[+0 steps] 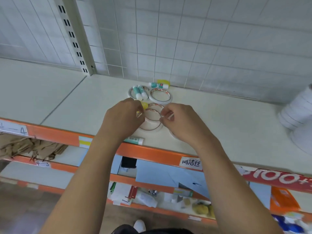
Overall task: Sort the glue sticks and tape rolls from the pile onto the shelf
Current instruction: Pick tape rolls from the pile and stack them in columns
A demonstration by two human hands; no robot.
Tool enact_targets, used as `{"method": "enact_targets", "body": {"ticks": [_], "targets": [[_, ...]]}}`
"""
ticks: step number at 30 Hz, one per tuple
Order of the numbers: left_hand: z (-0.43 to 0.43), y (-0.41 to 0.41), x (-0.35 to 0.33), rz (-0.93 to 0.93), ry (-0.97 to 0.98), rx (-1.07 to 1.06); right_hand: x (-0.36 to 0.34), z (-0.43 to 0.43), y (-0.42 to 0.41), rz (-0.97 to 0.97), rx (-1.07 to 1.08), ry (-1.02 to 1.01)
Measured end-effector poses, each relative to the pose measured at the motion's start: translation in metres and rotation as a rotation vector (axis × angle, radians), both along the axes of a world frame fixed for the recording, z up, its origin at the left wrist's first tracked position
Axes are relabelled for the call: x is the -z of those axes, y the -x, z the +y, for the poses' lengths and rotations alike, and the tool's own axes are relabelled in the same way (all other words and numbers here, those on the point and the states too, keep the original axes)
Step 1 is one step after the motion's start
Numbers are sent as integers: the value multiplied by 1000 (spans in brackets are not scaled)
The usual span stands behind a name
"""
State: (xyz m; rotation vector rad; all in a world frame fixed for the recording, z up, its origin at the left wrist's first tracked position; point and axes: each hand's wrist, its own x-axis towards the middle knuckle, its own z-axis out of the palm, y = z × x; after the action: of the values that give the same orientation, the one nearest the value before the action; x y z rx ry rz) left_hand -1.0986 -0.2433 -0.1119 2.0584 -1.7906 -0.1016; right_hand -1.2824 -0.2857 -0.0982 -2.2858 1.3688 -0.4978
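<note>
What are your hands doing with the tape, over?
Left hand pinches a small yellow item. Right hand pinches the top tape roll. Loose glue stick lies under the left wrist, near the shelf edge.

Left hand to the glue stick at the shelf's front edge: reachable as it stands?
Likely not straight away: the left hand is curled on a tape roll, and the glue stick lies under its wrist, half hidden. Letting go and drawing back should clear the way.

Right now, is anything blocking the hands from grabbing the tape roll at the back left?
Yes. Two glue sticks lie across that tape roll, so they would probably have to come off first. The left hand and right hand are at the nearer tape rolls in front of it.
</note>
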Motion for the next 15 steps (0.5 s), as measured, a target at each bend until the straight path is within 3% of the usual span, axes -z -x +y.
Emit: {"method": "enact_targets", "body": {"ticks": [15], "targets": [[-27, -51, 14, 45, -35, -31, 9, -27, -69, 56, -53, 33]]}}
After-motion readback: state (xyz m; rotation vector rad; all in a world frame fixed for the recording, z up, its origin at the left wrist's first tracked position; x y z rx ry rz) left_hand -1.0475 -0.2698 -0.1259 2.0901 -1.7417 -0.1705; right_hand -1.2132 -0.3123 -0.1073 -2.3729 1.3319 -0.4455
